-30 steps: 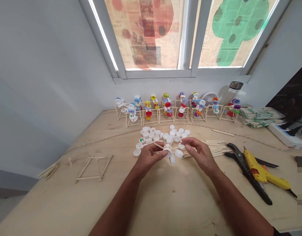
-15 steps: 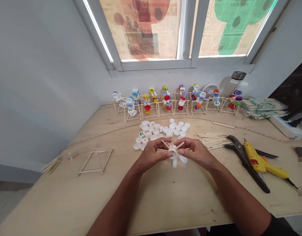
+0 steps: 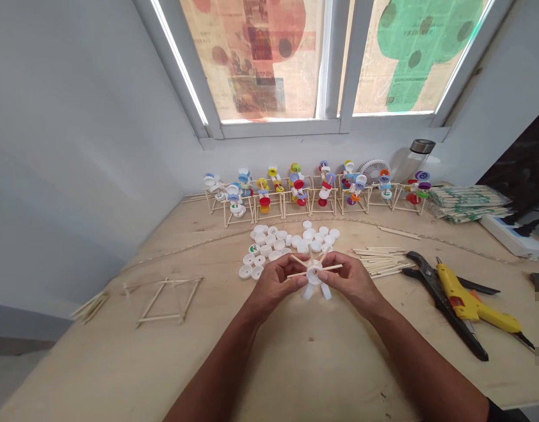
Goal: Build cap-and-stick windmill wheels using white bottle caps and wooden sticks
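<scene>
Between both hands is a small wheel (image 3: 314, 274) made of a white bottle cap hub with thin wooden sticks fanning out from it. White caps hang from its lower side, toward me. My left hand (image 3: 279, 282) pinches the hub from the left, thumb on its near face. From the right, my right hand (image 3: 347, 278) grips it with the thumb pressed to the hub's edge. Just beyond the hands lies a spread of loose white bottle caps (image 3: 278, 235), partly hidden by my fingers.
Finished stick stands with coloured cap wheels (image 3: 298, 193) line the wall. On the right are loose sticks (image 3: 381, 260), black cutters (image 3: 443, 305), a yellow glue gun (image 3: 460, 296), packaged sticks (image 3: 469, 202) and a power strip (image 3: 513, 235). A stick frame (image 3: 169, 302) lies left.
The wheel has turned between my fingers, so its sticks and hanging caps point in different directions. Both hands stay on it. The whole view has shifted slightly.
</scene>
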`<action>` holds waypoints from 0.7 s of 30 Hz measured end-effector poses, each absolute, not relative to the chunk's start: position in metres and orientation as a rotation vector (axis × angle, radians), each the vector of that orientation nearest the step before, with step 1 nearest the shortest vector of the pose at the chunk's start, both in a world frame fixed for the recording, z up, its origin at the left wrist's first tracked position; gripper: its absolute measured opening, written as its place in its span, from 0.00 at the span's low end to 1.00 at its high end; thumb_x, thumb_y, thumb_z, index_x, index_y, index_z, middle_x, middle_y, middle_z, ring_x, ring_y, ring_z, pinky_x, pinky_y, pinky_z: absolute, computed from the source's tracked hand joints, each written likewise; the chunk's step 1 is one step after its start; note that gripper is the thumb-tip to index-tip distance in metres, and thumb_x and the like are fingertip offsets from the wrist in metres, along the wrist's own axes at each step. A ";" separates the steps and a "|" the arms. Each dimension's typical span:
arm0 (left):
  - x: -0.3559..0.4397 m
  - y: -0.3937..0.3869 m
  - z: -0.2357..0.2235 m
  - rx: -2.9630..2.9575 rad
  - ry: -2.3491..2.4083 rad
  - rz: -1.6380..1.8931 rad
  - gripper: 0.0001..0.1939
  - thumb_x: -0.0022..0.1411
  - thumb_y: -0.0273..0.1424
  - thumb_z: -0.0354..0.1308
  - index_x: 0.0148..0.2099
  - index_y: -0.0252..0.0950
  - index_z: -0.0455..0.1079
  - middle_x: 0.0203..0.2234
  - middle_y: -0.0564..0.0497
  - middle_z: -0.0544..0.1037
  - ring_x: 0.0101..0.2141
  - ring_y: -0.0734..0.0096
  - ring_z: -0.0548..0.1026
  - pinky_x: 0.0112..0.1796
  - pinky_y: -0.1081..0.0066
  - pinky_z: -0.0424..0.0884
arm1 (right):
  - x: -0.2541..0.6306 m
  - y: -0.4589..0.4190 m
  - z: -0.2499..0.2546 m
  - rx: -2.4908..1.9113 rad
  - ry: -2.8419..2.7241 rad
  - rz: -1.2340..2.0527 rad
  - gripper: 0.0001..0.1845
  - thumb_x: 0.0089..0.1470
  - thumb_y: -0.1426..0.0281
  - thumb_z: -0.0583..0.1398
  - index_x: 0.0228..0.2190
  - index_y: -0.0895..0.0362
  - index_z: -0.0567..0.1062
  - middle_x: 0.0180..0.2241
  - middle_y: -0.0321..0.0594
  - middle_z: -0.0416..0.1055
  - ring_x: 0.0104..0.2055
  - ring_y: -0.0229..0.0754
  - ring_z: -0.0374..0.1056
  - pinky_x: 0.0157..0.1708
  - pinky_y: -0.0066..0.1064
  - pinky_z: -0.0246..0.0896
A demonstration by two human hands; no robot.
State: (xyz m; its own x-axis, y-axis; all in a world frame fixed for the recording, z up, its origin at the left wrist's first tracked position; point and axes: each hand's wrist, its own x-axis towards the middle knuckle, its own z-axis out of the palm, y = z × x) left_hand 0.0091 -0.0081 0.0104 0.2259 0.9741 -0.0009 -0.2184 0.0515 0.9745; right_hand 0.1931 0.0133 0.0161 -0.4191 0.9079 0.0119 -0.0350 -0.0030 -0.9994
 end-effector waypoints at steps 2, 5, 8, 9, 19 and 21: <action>0.011 -0.009 0.011 1.090 0.861 1.110 0.16 0.47 0.35 0.67 0.39 0.37 0.72 0.34 0.48 0.78 0.36 0.65 0.74 0.36 0.70 0.67 | 0.193 0.014 0.014 -0.910 -1.471 1.503 0.16 0.45 0.59 0.66 0.31 0.57 0.72 0.31 0.36 0.69 0.32 0.38 0.66 0.32 0.28 0.61; 0.014 -0.010 0.013 1.056 0.829 1.088 0.14 0.46 0.33 0.68 0.36 0.36 0.71 0.34 0.48 0.78 0.35 0.65 0.75 0.37 0.70 0.67 | 0.191 0.013 0.011 -0.869 -1.490 1.455 0.14 0.46 0.61 0.65 0.31 0.57 0.73 0.31 0.36 0.69 0.34 0.39 0.66 0.34 0.29 0.61; 0.017 -0.012 0.012 1.040 0.826 1.096 0.12 0.47 0.32 0.67 0.34 0.35 0.70 0.31 0.49 0.78 0.35 0.67 0.74 0.38 0.70 0.66 | 0.190 0.013 0.009 -0.845 -1.496 1.453 0.13 0.47 0.61 0.65 0.31 0.56 0.73 0.30 0.35 0.69 0.33 0.38 0.65 0.34 0.29 0.60; 0.017 -0.012 0.012 1.036 0.828 1.107 0.12 0.47 0.32 0.67 0.34 0.35 0.70 0.31 0.50 0.78 0.34 0.67 0.74 0.38 0.71 0.66 | 0.190 0.013 0.008 -0.840 -1.494 1.461 0.12 0.47 0.61 0.65 0.31 0.56 0.73 0.30 0.35 0.69 0.33 0.38 0.65 0.34 0.29 0.60; 0.014 -0.008 0.005 1.021 0.865 1.139 0.13 0.47 0.33 0.67 0.35 0.35 0.71 0.28 0.51 0.77 0.32 0.70 0.72 0.38 0.72 0.64 | 0.190 0.014 0.007 -0.853 -1.558 1.418 0.14 0.48 0.61 0.64 0.34 0.57 0.74 0.33 0.38 0.73 0.38 0.42 0.68 0.39 0.32 0.61; 0.015 -0.009 0.006 1.020 0.878 1.134 0.14 0.46 0.34 0.68 0.35 0.34 0.71 0.29 0.50 0.77 0.33 0.68 0.72 0.38 0.71 0.64 | 0.189 0.014 0.005 -0.870 -1.561 1.410 0.15 0.48 0.60 0.64 0.34 0.57 0.74 0.33 0.38 0.73 0.37 0.42 0.68 0.38 0.32 0.62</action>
State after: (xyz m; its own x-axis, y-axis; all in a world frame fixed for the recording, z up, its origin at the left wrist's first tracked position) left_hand 0.0149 -0.0087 0.0063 0.2109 0.9764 -0.0460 -0.2896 0.1074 0.9511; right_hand 0.1893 0.0142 0.0054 -0.4075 0.9036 0.1318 -0.0390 0.1270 -0.9911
